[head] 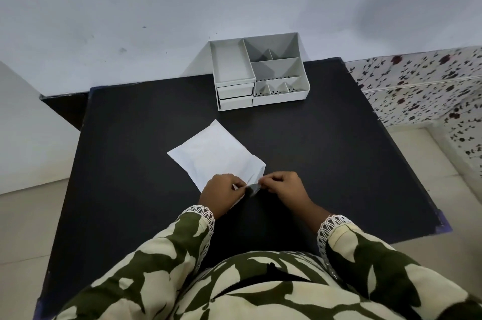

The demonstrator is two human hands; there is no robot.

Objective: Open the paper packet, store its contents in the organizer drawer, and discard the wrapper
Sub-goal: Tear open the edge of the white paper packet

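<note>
A white paper packet point(216, 155) lies flat on the black table point(326, 163), its near edge lifted. My left hand point(221, 190) and my right hand point(283, 186) both pinch that near edge, fingers close together, with a small dark gap showing between them at the paper's mouth. What is inside the packet is hidden. At the table's far edge by the wall stands the white organizer point(260, 74), with two small drawers point(236, 96) shut at its front left and open compartments on top.
A pale wall runs behind the table. A white surface point(28, 131) stands to the left, and a floral cloth point(422, 84) hangs at the right. Tiled floor surrounds the table. My patterned sleeves fill the bottom of the view.
</note>
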